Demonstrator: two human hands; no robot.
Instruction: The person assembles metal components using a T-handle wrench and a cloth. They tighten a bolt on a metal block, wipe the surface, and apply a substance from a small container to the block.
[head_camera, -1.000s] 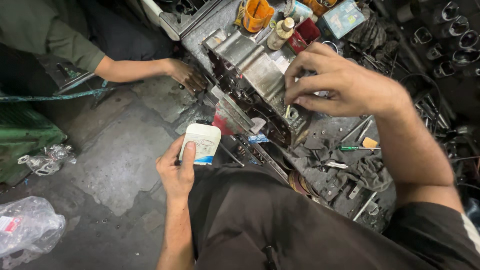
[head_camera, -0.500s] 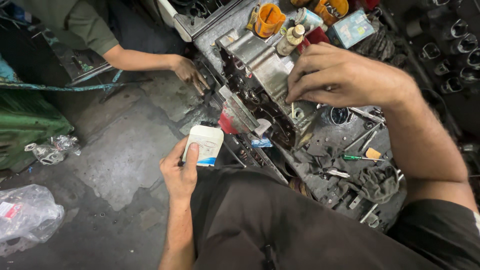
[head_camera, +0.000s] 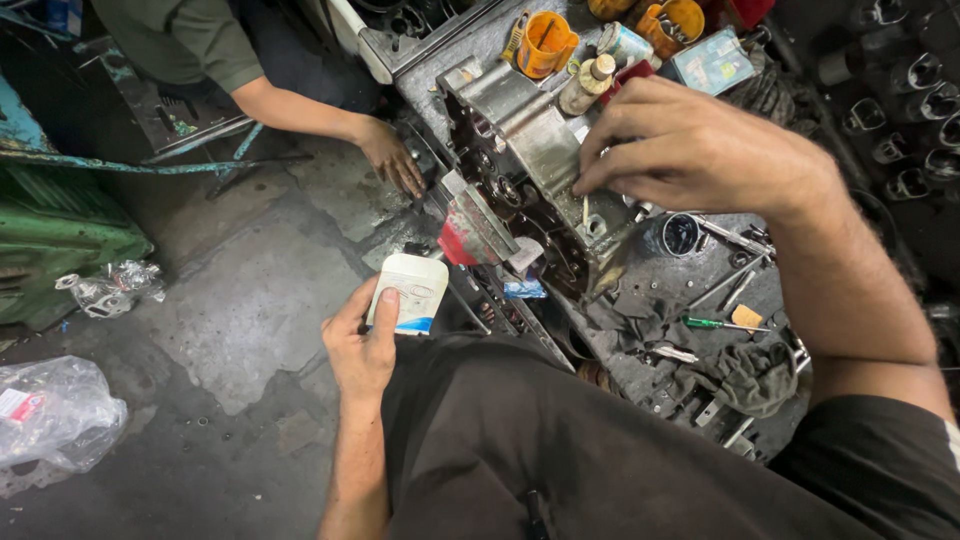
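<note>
I have my left hand (head_camera: 362, 345) wrapped around a small white tub (head_camera: 408, 293), thumb pressed across its face, held low over the concrete floor (head_camera: 250, 300) just off the table's near-left edge. It looks like light plastic, smooth and probably greasy, so I judge it would slip if squeezed loosely; the flat sides are where to hold it.

My right hand (head_camera: 700, 150) rests on top of the metal engine case (head_camera: 530, 160), which stands on edge near the table's left side. The fingertips (head_camera: 585, 185) are pinched narrow around a thin pale stick at the case's upper rim. The case looks heavy, rigid cast metal with oily faces; I judge it is best held by its thick outer wall, not the gear openings.

A green screwdriver (head_camera: 712, 323) and a dark rag (head_camera: 755, 378) lie toward the table's near edge. Another person's hand (head_camera: 392, 160) rests on the floor beside the table's left edge.
</note>
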